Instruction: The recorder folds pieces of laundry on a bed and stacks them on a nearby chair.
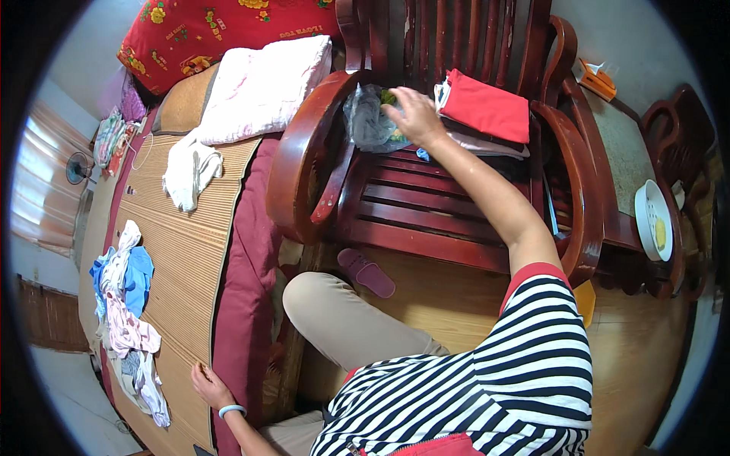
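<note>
My right hand [417, 118] reaches over the seat of a dark red wooden armchair [395, 194]. Its fingers are spread and hold nothing. Just left of it lies a clear plastic bag [366, 121] with something greenish showing inside; whether the fingertips touch it I cannot tell. To its right, a folded red cloth [487, 106] tops a stack of folded clothes. Low on the left, my left hand [213, 387] rests on the woven bed mat [182, 304]. Its fingers are curled in, with a small brownish spot between them too small to name.
Crumpled clothes [129, 327] lie along the mat's left side, and a white garment [190, 171] lies near the folded white quilt [266, 91]. A pink slipper [366, 272] sits on the floor below the armchair. On the right, a side table [620, 144] bears a white bowl [646, 220].
</note>
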Available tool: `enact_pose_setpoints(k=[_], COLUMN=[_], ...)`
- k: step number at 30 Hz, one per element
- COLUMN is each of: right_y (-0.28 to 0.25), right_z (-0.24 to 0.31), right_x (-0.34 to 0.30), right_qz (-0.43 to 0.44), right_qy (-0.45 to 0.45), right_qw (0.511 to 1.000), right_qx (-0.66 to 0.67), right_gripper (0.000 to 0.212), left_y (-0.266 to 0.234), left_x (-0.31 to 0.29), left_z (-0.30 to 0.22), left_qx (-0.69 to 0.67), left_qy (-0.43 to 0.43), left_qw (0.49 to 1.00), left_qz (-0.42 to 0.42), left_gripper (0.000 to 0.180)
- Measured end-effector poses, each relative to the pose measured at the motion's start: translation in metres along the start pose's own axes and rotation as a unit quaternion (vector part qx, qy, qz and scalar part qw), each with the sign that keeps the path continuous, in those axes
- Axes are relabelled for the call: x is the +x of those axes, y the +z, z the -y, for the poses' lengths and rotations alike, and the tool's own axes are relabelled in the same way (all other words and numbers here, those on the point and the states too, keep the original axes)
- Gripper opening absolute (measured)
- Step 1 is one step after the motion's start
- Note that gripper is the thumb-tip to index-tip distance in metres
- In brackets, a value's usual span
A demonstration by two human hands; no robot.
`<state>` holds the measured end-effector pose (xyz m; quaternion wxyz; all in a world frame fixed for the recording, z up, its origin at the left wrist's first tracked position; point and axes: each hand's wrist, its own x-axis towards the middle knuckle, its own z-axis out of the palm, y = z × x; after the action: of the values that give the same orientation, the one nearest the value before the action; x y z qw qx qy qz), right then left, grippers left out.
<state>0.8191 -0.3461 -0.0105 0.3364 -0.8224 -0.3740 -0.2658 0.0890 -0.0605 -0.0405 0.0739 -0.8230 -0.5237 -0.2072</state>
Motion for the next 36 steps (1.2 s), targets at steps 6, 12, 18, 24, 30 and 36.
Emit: enact_pose_setpoints(k=[6, 12, 18, 24, 30, 36], right_y=[-0.017, 0.007, 0.067, 0.112, 0.148, 0.208], right_z=[0.168, 0.296, 0.459, 0.545, 0.623, 0.673], right_x=[0.018, 0.002, -0.045, -0.085, -0.122, -0.132], right_qz=[0.007, 0.059, 0.223, 0.407, 0.506, 0.558], right_qy=[-0.163, -0.357, -0.532, -0.489, -0.427, -0.302], right_qw=[0.970, 0.902, 0.779, 0.713, 0.691, 0.709], right_qx=[0.180, 0.233, 0.245, 0.294, 0.292, 0.309], right_gripper=[0.030, 0.015, 0.017, 0.020, 0.028, 0.029], left_y=[-0.023, -0.047, -0.058, -0.045, -0.074, -0.076], left_x=[0.013, 0.035, 0.029, 0.029, 0.015, 0.016], left_z=[-0.002, -0.024, 0.030, 0.023, 0.031, 0.032], left_qx=[0.008, -0.046, -0.143, -0.183, -0.181, -0.184], left_qy=[0.036, 0.008, -0.035, 0.066, 0.011, 0.023], left_qw=[0.999, 0.994, 0.986, 0.978, 0.973, 0.968], left_qz=[0.009, 0.098, 0.083, 0.068, 0.141, 0.167], left_gripper=[0.033, 0.029, 0.025, 0.030, 0.038, 0.040])
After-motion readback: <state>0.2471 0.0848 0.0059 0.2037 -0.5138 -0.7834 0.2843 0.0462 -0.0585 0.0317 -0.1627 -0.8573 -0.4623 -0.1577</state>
